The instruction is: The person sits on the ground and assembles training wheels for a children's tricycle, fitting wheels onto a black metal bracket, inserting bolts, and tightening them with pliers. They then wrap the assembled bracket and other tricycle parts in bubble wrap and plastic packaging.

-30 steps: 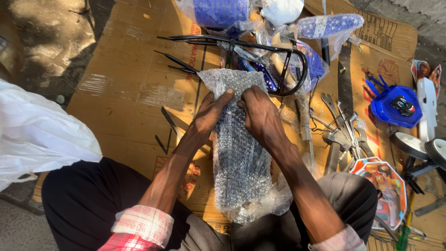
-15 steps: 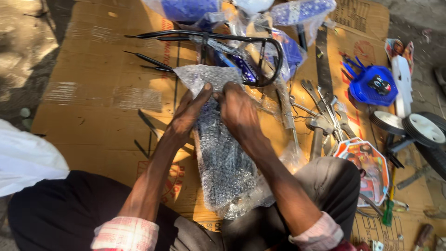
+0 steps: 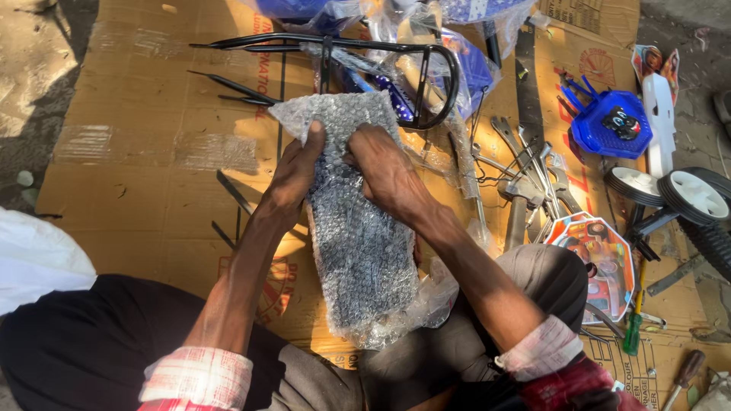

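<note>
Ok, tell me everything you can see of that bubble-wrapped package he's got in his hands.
The bubble-wrapped package is long and flat, its dark contents hidden under clear bubble wrap. It lies lengthwise from the person's lap out over the cardboard sheet. The left hand and right hand both grip its far end. Loose wrap bunches at the near end.

Flattened brown cardboard (image 3: 137, 152) covers the ground. Bare dusty earth (image 3: 30, 61) shows at the left edge. Strong sunlight casts hard shadows.

Outdoor repair spot, flattened cardboard (image 3: 137, 152) on ground, spanners (image 3: 533, 171), small wheels (image 3: 697, 196)
</note>
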Demonstrator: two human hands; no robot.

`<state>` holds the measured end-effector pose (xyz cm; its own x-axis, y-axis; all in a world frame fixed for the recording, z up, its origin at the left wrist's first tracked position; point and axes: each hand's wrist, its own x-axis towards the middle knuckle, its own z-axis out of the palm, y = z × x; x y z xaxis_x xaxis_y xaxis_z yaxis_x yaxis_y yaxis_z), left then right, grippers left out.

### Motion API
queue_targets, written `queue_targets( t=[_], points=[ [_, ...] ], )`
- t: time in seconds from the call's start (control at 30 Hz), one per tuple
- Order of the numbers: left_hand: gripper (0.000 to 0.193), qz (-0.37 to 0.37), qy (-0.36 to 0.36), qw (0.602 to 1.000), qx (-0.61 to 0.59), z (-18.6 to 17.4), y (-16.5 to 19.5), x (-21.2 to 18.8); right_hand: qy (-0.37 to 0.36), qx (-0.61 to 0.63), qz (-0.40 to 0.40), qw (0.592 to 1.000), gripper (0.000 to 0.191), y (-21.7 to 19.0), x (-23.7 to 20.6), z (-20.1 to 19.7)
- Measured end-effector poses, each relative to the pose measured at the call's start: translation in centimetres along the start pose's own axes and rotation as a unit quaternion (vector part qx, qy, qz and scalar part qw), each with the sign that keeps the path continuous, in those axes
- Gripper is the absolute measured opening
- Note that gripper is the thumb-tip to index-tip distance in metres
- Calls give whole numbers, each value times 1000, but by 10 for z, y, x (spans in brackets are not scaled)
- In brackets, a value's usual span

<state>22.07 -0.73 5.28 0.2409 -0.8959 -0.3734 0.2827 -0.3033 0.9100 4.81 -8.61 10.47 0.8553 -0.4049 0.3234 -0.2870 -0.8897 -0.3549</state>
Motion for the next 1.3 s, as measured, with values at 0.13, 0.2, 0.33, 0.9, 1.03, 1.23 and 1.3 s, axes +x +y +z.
queue_targets(
  t=[0.13,0.2,0.33,0.9,1.03,1.23,1.3],
  points=[
    [112,-14,33,999,9,4,3,1,35,1,-102,994,27,-7,2,-16],
    [109,-29,70,996,46,7,5,3,54,57,33,996,21,-18,6,-14],
    [105,-15,98,994,46,13,5,1,86,76,199,973,30,-34,13,-4],
    [82,96,71,991,54,12,18,-15,31,127,126,983,10,-28,7,-4],
    [75,43,96,993,57,13,20,-17,7,92,275,957,32,-28,8,-14],
    [65,135,44,990,13,15,22,-24,77,71,127,986,16,-30,6,-6],
    [66,118,48,992,25,15,22,-25,74,97,77,989,8,-29,3,-6]
  ],
)
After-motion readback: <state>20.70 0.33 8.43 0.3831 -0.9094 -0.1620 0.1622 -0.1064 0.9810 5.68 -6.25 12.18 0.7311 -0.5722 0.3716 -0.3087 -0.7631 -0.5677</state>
